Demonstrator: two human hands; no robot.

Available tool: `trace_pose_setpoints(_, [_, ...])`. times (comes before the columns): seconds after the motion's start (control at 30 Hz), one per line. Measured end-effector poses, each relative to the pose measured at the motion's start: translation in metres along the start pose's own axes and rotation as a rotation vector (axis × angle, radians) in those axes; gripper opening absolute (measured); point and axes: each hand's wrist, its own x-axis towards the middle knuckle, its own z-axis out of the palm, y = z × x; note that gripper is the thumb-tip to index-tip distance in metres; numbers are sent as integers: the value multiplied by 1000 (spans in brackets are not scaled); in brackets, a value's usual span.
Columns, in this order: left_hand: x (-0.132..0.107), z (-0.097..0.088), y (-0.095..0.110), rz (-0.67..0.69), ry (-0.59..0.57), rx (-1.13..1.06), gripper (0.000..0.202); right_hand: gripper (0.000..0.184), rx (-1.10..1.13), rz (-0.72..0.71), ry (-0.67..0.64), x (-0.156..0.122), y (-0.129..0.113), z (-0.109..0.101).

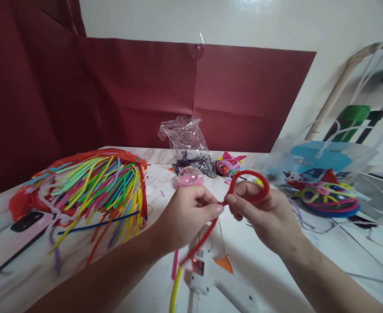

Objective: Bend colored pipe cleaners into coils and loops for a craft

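Note:
Both hands pinch one red pipe cleaner (249,173) in front of me, over the table. A round loop of it rises above my right hand (260,213), whose thumb and fingertips close on the loop's base. My left hand (191,215) grips the same pipe cleaner just to the left, thumb against fingers. Its red tail hangs down from the left fingertips toward a white glue gun (211,274) with a small glowing light. A yellow pipe cleaner (176,289) stands out below the tail; whether the two are joined I cannot tell.
A heap of coloured pipe cleaners (109,187) lies left on red plastic, beside a phone (15,239). Behind my hands are a clear dome (190,176), a crinkled clear bag (188,134) and a pink craft figure (228,165). A decorated mask-like craft (330,195) and a carrier bag (322,156) stand right.

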Motion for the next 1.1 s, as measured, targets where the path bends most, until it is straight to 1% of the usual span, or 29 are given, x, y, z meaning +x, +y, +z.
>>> trace_pose_setpoints(0.03, [-1, -1, -1, 26, 14, 68, 12, 24, 3, 10, 1, 0, 1, 0])
trace_pose_setpoints(0.1, [-3, -3, -2, 64, 5, 188, 13, 23, 29, 31, -1, 1, 3, -1])
trace_pose_setpoints(0.17, [-5, -5, 0, 86, -30, 239, 14, 21, 92, 50, -5, 2, 7, -1])
trace_pose_setpoints(0.2, [-4, -7, 1, 90, -60, 230, 14, 20, 139, 63, -11, 2, 9, -1])
trace_pose_setpoints(0.27, [-3, -10, 4, 72, -146, 154, 11, 19, 257, 105, -32, 3, 12, 0])
trace_pose_setpoints(0.37, [1, -12, 7, -7, -286, -12, 8, 18, 415, 181, -67, 3, 12, 3])
trace_pose_setpoints(0.43, [3, -11, 7, -56, -309, -104, 9, 18, 464, 203, -60, 4, 12, 4])
trace_pose_setpoints(0.5, [4, -9, 7, -86, -285, -153, 9, 17, 476, 197, -44, 4, 11, 4])
trace_pose_setpoints(0.63, [2, -7, 13, -135, -241, -97, 9, 16, 454, 163, -24, 4, 13, 2])
trace_pose_setpoints(0.7, [0, -8, 17, -167, -250, -57, 10, 16, 450, 170, -21, 3, 14, 4])
trace_pose_setpoints(0.77, [-1, -11, 19, -204, -311, -37, 10, 17, 462, 192, -29, 1, 13, 8])
trace_pose_setpoints(0.83, [-1, -16, 19, -223, -406, -61, 8, 20, 499, 219, -45, 0, 11, 12])
trace_pose_setpoints(0.9, [1, -19, 16, -227, -496, -132, 8, 21, 554, 244, -60, -1, 7, 14])
trace_pose_setpoints(0.97, [2, -21, 11, -241, -568, -218, 7, 20, 594, 229, -49, 0, 4, 12])
trace_pose_setpoints(1.03, [4, -20, 8, -242, -592, -293, 3, 18, 592, 168, -31, 2, 2, 7])
trace_pose_setpoints(1.1, [4, -18, 6, -224, -583, -336, 6, 14, 561, 99, -27, 4, 2, 1])
